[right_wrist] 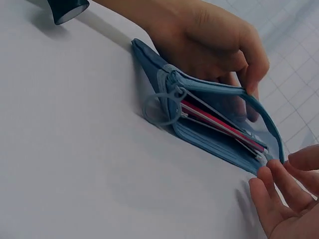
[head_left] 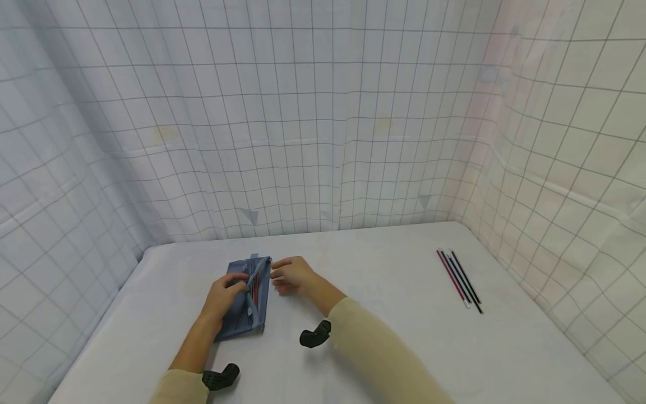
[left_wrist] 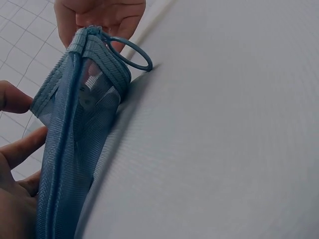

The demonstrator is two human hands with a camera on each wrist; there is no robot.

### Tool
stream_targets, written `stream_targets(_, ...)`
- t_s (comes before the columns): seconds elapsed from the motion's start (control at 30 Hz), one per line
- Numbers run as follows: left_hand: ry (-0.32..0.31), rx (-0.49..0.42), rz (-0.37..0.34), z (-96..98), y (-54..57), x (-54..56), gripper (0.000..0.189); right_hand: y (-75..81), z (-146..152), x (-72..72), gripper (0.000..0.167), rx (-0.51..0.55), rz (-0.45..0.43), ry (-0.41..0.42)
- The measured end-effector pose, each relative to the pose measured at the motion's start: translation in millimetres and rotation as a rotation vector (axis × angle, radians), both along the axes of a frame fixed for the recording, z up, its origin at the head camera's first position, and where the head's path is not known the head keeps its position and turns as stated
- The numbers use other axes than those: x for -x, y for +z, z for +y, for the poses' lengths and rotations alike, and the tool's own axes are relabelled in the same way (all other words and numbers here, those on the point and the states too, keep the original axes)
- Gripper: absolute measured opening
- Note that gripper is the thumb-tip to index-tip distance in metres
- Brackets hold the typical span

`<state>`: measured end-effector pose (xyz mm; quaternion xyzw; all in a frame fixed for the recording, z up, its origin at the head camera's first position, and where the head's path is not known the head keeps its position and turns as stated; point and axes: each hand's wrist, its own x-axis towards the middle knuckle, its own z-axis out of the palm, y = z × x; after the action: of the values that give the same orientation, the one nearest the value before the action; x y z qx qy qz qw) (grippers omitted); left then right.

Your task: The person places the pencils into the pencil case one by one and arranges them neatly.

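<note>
A blue mesh zip pencil case point(head_left: 237, 314) lies on the table at left with its zip undone. Several pencils, red ones among them point(right_wrist: 219, 122), are inside. My left hand point(head_left: 220, 296) pinches one edge of the case's mouth between thumb and fingers, lifting it away from the other edge. At the case's far right end is my right hand point(head_left: 295, 274), its fingers loosely bent. In the right wrist view the right fingertips point(right_wrist: 271, 169) are at the case's end; whether they touch cannot be told. A ring pull point(right_wrist: 162, 108) hangs at the near end.
Several pencils point(head_left: 459, 280), dark ones and one red, lie side by side at the table's right. White cloth covers the table point(head_left: 373, 292). Grid-patterned curtains point(head_left: 323, 112) stand behind it and at both sides. A black wrist device point(head_left: 315, 334) sits on each forearm.
</note>
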<state>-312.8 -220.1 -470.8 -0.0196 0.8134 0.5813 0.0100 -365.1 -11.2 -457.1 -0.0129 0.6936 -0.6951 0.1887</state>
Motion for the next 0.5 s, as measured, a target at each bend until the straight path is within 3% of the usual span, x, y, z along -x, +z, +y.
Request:
stream_targets(0.37, -0.032, 0.057, 0.005, 3.8, -0.2, 0.8, 0.048, 29.3, 58, 3.6, 0.036, -0.153, 0.063, 0.035)
stream_targets(0.5, -0.05, 0.13, 0.029, 6.0, -4.5, 2.0, 0.054, 36.0, 77, 5.0, 0.034, -0.191, 0.069, 0.021)
